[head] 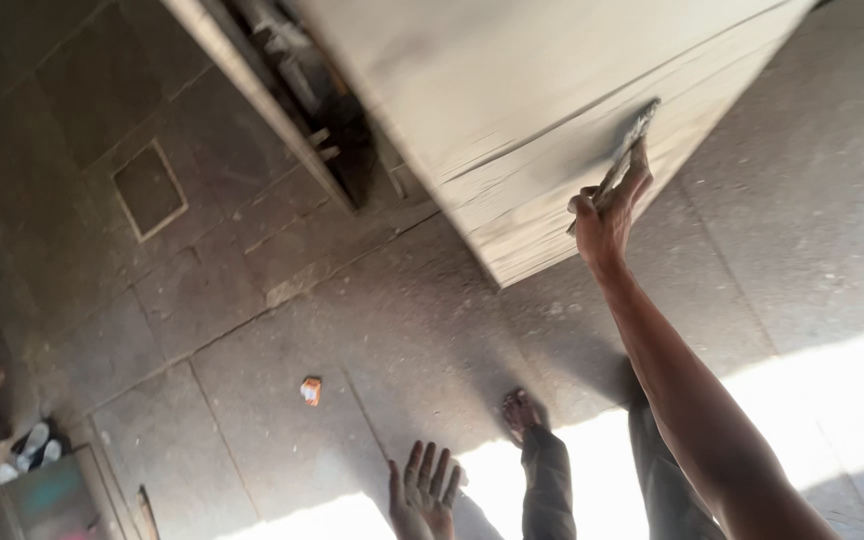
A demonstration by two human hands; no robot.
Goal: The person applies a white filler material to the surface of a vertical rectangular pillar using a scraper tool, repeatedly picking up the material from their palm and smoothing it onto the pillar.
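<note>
My right hand (607, 215) is raised and grips a flat scraper blade (627, 150), pressing its edge against the pale wooden panel (512, 110) of a large cabinet. My right forearm runs down to the bottom right. My left hand (424, 490) hangs low near the bottom edge, fingers spread, holding nothing. My bare foot (522, 412) and dark trouser legs (552, 480) stand on the floor below the cabinet.
The floor is grey stone slabs (252, 330) with a small orange scrap (311, 390) on it. The cabinet's open dark underside or frame (322, 110) shows at the top. Sandals (32, 445) and boxes sit at the bottom left. Bright sunlight falls across the lower right.
</note>
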